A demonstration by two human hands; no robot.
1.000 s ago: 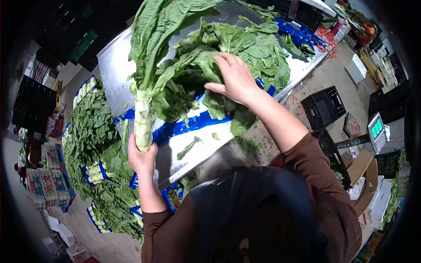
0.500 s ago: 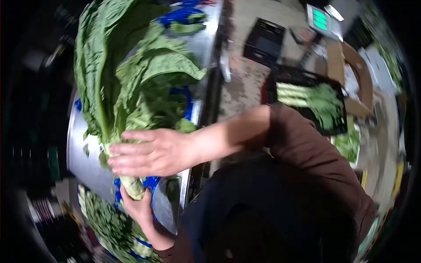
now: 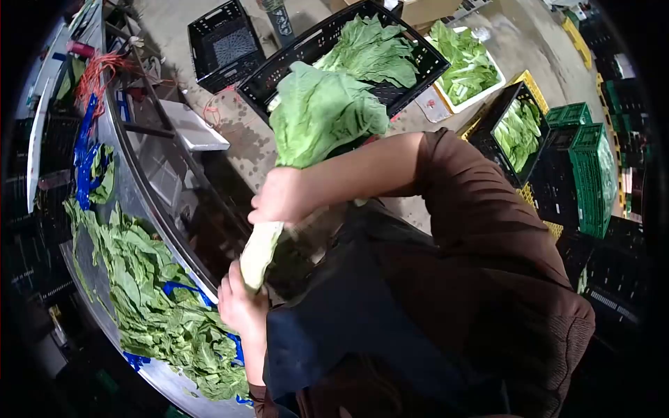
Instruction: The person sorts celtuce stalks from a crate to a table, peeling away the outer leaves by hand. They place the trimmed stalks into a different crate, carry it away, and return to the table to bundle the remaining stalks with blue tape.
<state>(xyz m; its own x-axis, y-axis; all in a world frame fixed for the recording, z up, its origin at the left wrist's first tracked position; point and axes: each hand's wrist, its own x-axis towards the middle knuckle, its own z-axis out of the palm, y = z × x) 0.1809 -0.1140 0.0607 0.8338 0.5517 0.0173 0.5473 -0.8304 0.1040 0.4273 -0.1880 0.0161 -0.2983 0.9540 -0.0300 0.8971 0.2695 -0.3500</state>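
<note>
I hold a large leafy green bunch with a pale thick stalk in both hands, off the table and in front of my body. My left hand grips the stalk's cut end from below. My right hand wraps the bunch higher up, where stalk meets leaves. The leaves point away from me, towards a black crate on the floor that has greens in it.
A steel table at left carries a pile of loose greens and blue bands. On the floor stand an empty black crate, a white tub of greens, another black crate of greens and stacked green crates.
I have turned away from the table to the right, carrying the bunch with me. My right hand went from the leaf pile onto the bunch's stalk. My left hand kept its hold.
</note>
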